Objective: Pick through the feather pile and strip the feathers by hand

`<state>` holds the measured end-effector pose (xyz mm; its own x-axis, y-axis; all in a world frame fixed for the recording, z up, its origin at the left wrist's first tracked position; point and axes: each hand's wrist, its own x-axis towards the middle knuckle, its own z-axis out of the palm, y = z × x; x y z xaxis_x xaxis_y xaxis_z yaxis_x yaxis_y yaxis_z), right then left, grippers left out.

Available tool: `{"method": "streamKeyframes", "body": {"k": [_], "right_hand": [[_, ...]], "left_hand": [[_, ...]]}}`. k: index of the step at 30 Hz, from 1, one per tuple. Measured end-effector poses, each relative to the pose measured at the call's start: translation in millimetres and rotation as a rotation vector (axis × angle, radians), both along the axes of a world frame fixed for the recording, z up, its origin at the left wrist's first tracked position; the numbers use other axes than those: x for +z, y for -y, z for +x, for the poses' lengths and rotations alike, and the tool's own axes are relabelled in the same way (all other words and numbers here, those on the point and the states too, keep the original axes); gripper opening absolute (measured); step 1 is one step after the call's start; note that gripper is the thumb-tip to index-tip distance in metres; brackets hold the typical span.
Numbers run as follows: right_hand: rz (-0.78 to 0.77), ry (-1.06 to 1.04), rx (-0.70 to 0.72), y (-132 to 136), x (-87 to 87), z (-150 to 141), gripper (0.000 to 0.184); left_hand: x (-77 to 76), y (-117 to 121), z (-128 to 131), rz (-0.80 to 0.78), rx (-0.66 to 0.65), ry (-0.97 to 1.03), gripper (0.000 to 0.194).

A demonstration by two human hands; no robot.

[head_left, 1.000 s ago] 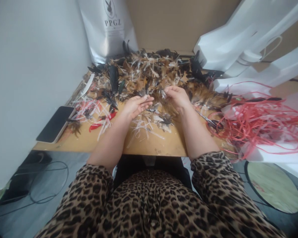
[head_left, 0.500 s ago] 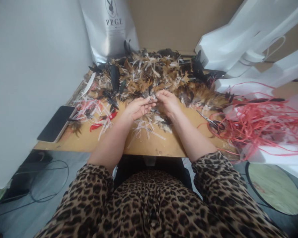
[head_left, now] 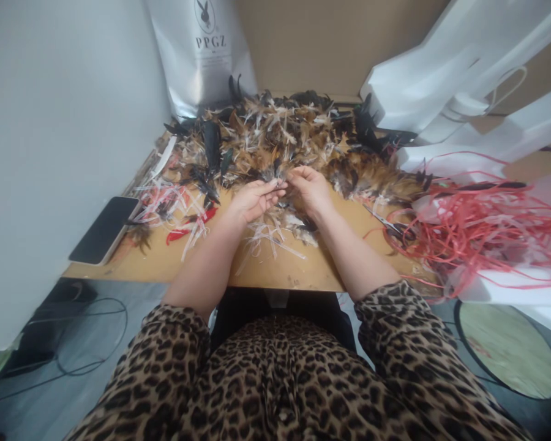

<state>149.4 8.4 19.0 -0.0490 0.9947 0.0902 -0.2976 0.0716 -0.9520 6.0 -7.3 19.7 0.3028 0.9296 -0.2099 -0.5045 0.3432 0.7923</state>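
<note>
A big heap of brown, black and white feathers [head_left: 280, 131] covers the back of a wooden table [head_left: 165, 260]. My left hand [head_left: 252, 199] and my right hand [head_left: 310, 190] meet fingertip to fingertip at the heap's near edge. Both pinch a small bunch of feathers [head_left: 282, 179] between them. Loose white feather stems and scraps [head_left: 270, 236] lie on the table just under my wrists.
A black phone [head_left: 103, 228] lies at the table's left edge by the white wall. Scissors [head_left: 390, 225] and a tangle of red string [head_left: 477, 226] sit to the right. A silver bag [head_left: 202, 55] stands behind the heap, with white bags [head_left: 441, 79] at the back right.
My right hand has moved left from the heap to meet my left hand, and the fingertips of both have closed together on a small bunch of feathers.
</note>
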Motion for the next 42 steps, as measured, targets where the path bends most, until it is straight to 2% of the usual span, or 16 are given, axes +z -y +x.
{"method": "streamKeyframes", "body": {"k": [5, 9, 16, 21, 23, 26, 31, 37, 42], "right_hand": [[-0.048, -0.025, 0.095, -5.7, -3.0, 4.3, 0.032], [-0.072, 0.019, 0.099, -8.6, -2.8, 7.7, 0.034], [0.161, 0.125, -0.114, -4.9, 2.4, 7.2, 0.034], [0.255, 0.296, -0.134, -4.3, -0.1, 6.6, 0.034], [0.229, 0.287, -0.153, -6.4, -2.1, 7.6, 0.032], [0.117, 0.131, -0.162, -10.2, -1.4, 11.5, 0.031], [-0.032, -0.049, -0.105, -11.2, 8.8, 19.8, 0.034], [-0.053, -0.071, 0.072, -2.4, 11.2, 11.9, 0.036], [0.012, -0.025, 0.097, 0.1, 3.5, 3.1, 0.032]], "left_hand": [[-1.0, -1.8, -1.0, 0.045, 0.023, 0.044, 0.008], [0.2, -1.9, -2.0, 0.056, 0.037, 0.088, 0.012], [-1.1, -2.0, -1.0, 0.084, 0.064, 0.033, 0.004], [-2.4, -0.7, 2.6, 0.131, 0.094, -0.085, 0.008], [-3.4, -0.9, 3.2, 0.136, 0.097, -0.098, 0.008], [-5.3, -2.1, 3.1, 0.130, 0.110, -0.088, 0.007], [-5.7, -3.1, 3.2, 0.079, 0.143, -0.087, 0.005], [-2.0, -1.9, 4.2, 0.051, 0.123, -0.067, 0.004], [1.6, 1.7, 4.9, 0.058, 0.074, -0.050, 0.007]]}}
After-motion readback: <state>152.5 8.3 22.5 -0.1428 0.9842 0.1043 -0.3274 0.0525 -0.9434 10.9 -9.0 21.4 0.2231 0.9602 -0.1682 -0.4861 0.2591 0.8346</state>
